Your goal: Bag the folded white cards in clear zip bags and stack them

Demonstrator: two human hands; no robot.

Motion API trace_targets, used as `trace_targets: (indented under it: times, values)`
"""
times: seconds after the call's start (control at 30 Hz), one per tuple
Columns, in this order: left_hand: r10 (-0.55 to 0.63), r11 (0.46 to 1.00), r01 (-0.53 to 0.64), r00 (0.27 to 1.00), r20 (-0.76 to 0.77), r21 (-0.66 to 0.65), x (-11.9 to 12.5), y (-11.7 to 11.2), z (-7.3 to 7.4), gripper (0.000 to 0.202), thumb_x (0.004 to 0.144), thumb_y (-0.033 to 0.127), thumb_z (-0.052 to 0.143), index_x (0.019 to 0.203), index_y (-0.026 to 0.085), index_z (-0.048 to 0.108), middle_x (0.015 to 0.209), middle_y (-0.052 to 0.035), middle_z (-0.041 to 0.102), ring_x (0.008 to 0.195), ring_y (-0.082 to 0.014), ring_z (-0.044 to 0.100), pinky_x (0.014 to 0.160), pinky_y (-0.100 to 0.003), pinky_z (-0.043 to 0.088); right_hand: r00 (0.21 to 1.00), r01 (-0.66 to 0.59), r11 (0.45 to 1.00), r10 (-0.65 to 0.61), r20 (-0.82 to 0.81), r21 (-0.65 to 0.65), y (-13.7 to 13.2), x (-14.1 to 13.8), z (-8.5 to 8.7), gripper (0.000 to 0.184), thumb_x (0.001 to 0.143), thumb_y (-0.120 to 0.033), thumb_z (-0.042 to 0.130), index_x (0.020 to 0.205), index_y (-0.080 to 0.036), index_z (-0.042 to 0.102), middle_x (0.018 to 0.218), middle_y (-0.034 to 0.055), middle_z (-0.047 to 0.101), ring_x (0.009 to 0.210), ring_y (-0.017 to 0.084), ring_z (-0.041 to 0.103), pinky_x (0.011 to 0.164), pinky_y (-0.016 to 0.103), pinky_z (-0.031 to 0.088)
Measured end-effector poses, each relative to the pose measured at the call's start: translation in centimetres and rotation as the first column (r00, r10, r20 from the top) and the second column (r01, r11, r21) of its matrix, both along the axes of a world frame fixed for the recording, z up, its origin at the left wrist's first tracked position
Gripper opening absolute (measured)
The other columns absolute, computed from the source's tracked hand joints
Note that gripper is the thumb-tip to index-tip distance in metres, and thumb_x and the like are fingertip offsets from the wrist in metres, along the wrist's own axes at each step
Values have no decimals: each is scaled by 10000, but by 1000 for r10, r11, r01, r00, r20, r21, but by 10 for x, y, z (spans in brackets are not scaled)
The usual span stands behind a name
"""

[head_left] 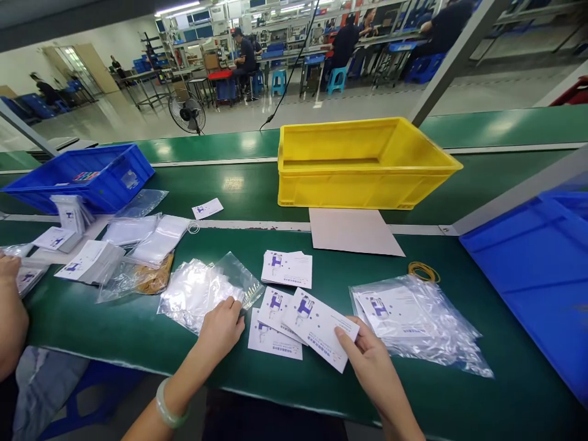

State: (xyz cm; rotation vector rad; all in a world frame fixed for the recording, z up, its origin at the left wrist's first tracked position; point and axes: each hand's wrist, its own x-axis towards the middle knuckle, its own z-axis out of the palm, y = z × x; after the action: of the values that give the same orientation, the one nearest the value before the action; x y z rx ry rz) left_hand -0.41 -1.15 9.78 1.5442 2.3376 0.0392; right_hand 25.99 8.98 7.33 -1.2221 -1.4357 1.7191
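Note:
My right hand (pixel 372 367) pinches the near corner of a white printed card (pixel 319 327) just above the green bench. My left hand (pixel 221 331) rests with curled fingers on the edge of a pile of clear plastic bags (pixel 202 291), gripping one. Two more cards (pixel 274 324) lie between my hands, and a small stack of cards (pixel 287 268) sits beyond them. A pile of bagged cards (pixel 413 321) lies to the right of my right hand.
A yellow crate (pixel 362 162) stands on the green conveyor behind a grey sheet (pixel 353 231). Blue bins sit at far left (pixel 87 177) and at right (pixel 537 275). Rubber bands (pixel 423 271) lie near the bagged pile. A co-worker's arm (pixel 11 312) and card stacks (pixel 87 262) are left.

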Motion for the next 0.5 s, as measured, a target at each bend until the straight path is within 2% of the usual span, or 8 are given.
trace_targets:
  times: [0.1,0.2,0.3,0.37,0.43,0.47,0.5]
  values:
    - [37,999,-37,999,32,5,-6,-5,-7,191,891,75,463,776,183,572,830,-64,635,758,-242,663,647,-305,460,1000,0,1000,0,-5,-1,-11,-9,6,388,852,-529,641,1070,-209,631,843,69,749,692,232,709,540,298,577]
    - [69,996,-74,994,85,56,-9,-11,-6,183,883,75,458,783,188,560,831,-43,645,742,-199,656,675,-284,464,999,43,999,-43,-25,-10,-25,-19,9,463,889,-505,582,1268,-245,535,934,67,734,717,216,698,551,286,562]
    - [86,986,-110,978,189,123,-8,-17,2,157,902,124,445,826,192,565,829,-27,661,759,-175,657,693,-264,482,992,-123,992,123,-2,2,-31,-27,8,391,919,-508,515,1201,-243,568,875,39,710,675,195,654,560,277,520]
    - [108,973,-179,909,402,144,-4,-21,8,152,921,214,455,834,193,578,768,-17,667,726,-175,661,665,-259,491,960,-275,960,272,59,42,-33,-33,8,346,942,-506,469,1080,-224,616,742,10,663,592,175,595,512,253,452]
    - [116,961,-247,763,636,121,2,-24,12,188,916,303,485,815,185,592,674,-8,653,660,-179,652,625,-262,488,910,-403,909,388,147,100,-34,-41,10,365,958,-508,435,997,-209,641,647,-10,605,533,156,533,486,240,387]
    - [107,960,-258,694,712,108,6,-24,14,199,905,326,505,803,181,596,639,-2,638,630,-176,638,607,-259,478,887,-447,885,419,193,129,-35,-46,12,377,961,-509,431,973,-203,651,635,-12,594,526,152,519,489,239,372]
    - [86,963,-248,657,749,107,11,-25,15,199,893,332,525,789,179,597,621,5,623,607,-166,617,589,-250,462,869,-476,866,436,234,154,-37,-51,15,387,960,-511,434,955,-198,660,634,-10,596,527,150,514,496,240,367]
